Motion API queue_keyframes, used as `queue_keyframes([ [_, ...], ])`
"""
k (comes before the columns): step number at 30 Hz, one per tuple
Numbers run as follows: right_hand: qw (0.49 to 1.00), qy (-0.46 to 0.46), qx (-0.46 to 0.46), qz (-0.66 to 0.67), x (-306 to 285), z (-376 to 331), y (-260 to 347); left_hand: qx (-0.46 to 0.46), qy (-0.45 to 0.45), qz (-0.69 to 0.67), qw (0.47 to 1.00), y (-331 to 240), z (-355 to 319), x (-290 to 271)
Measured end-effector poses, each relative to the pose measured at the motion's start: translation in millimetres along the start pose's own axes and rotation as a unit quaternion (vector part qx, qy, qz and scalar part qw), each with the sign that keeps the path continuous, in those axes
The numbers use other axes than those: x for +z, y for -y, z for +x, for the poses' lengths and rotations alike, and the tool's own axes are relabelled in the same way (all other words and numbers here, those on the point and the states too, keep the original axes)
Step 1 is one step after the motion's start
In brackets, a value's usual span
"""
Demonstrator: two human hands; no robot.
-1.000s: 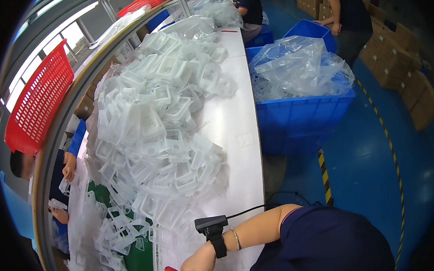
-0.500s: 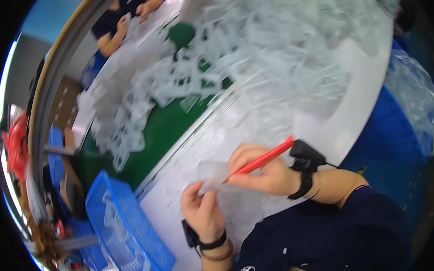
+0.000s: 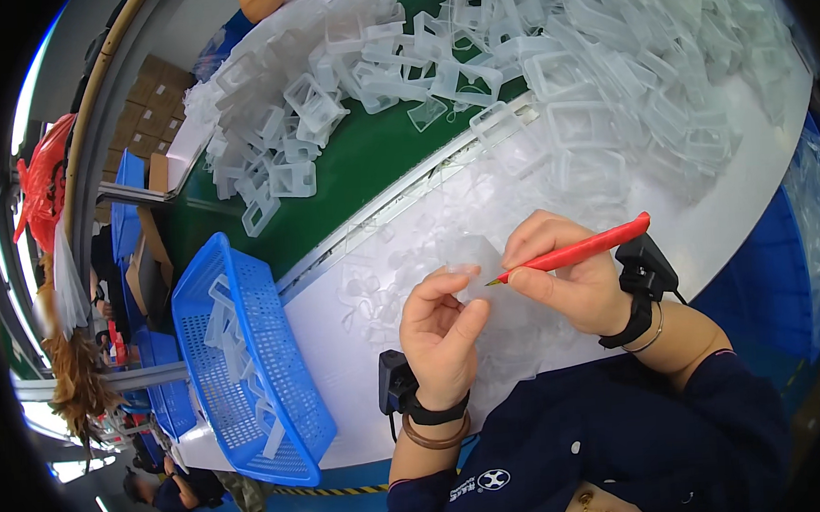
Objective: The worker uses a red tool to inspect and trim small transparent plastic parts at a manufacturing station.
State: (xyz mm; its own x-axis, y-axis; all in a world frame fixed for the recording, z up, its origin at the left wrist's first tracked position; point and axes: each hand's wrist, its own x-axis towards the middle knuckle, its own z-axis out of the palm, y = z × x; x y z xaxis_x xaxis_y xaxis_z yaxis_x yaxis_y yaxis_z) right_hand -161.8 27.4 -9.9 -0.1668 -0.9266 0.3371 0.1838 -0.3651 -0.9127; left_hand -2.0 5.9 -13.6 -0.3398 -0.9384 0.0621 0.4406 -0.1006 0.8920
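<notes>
Clear plastic piece (image 3: 473, 257) sits pinched at the left hand's (image 3: 440, 333) fingertips, above the white table (image 3: 341, 352). Just right, the right hand (image 3: 564, 276) grips a red knife (image 3: 576, 247), its tip touching the piece.

A red pen-like tool (image 3: 581, 246) sits at centre right. Clear, frosty plastic frames (image 3: 548, 54) fill the upper frame over a green belt (image 3: 359, 171) and white table (image 3: 341, 352). A blue mesh basket (image 3: 249, 366) lies lower left. Both wrists carry black bands (image 3: 631, 314); the sleeves (image 3: 624, 439) are navy.
</notes>
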Motion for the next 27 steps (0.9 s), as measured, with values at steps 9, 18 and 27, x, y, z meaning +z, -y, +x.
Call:
queue_keyframes([
  [9,0.999,0.014,-0.017,-0.033,-3.6,1.3,-1.5,-0.027,0.011,-0.051,0.998,-1.6,2.7,0.1],
  [18,0.986,0.052,-0.095,-0.130,-7.4,5.1,-1.6,-0.004,0.017,0.001,1.000,-2.1,3.7,3.3],
  [27,0.984,0.062,-0.098,-0.136,-9.6,6.7,-2.6,-0.008,0.038,-0.001,0.999,-1.8,4.4,-0.4],
])
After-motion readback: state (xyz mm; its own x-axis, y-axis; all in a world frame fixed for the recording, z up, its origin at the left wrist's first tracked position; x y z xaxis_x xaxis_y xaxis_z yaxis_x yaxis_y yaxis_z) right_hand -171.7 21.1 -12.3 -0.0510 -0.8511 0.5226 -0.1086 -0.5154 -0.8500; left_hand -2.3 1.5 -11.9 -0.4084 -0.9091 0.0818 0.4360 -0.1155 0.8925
